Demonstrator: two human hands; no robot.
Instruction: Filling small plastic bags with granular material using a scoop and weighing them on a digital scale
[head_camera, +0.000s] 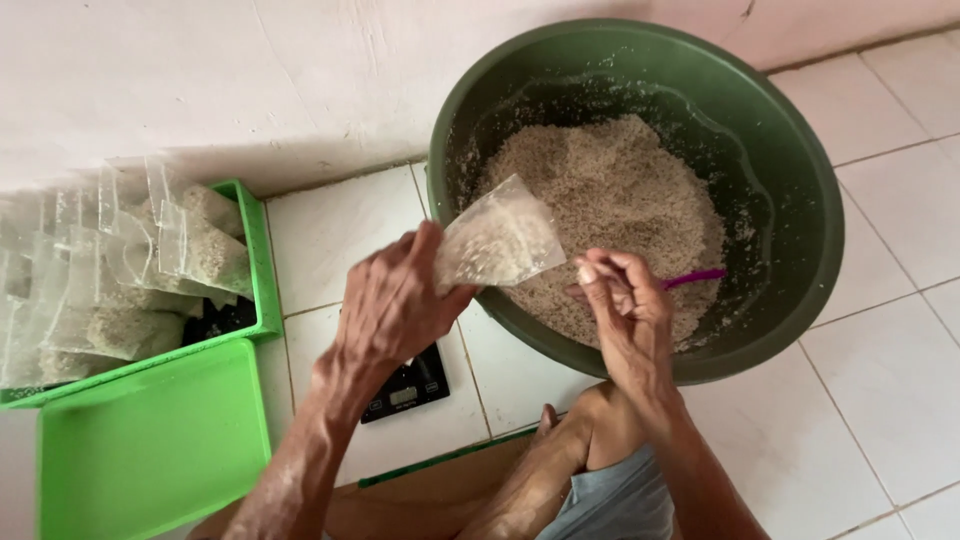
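The person's left hand (395, 300) pinches a small clear plastic bag (498, 240) partly filled with pale grain, holding it tilted just over the near rim of a large round dark-green plastic basin (790, 190). The right hand (625, 300) is closed around a thin purple plastic handle (695, 277), whose far end lies against the heap of pale crumbly grain (610, 200) inside the basin. Below the left hand, a small black digital scale (408, 385) sits on the white tiled floor (880, 380). To the left stands a bright green plastic tray (262, 270) packed with filled clear bags (130, 260), with a green lid (150, 440) lying just beside it.
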